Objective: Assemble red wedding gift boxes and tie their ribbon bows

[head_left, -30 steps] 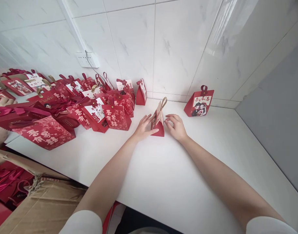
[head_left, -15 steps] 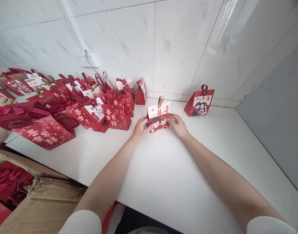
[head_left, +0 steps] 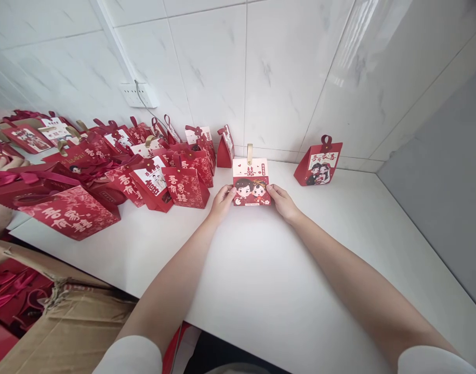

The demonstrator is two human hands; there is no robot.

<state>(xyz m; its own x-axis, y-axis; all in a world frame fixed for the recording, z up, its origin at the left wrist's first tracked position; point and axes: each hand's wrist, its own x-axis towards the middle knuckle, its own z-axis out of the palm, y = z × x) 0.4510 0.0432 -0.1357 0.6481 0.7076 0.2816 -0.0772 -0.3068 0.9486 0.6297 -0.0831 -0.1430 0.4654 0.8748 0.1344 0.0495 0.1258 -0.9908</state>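
Observation:
Between my two hands a red and white gift box point(head_left: 251, 182) stands upright on the white table, its printed front with a cartoon couple facing me. A gold strap handle rises from its top. My left hand point(head_left: 222, 201) grips the box's left side, thumb at the front edge. On the opposite side my right hand point(head_left: 282, 201) grips the right edge in the same way. The other fingers of both hands are partly hidden behind the box.
Many red gift boxes point(head_left: 185, 188) crowd the table's left side. A single red box point(head_left: 319, 163) stands at the right by the tiled wall. A cardboard carton point(head_left: 70, 327) with red boxes sits lower left. Another person's hand point(head_left: 6, 165) shows at the far left.
The gift box has turned so its front faces me squarely, and it has shifted slightly left. Both hands have stayed on its sides.

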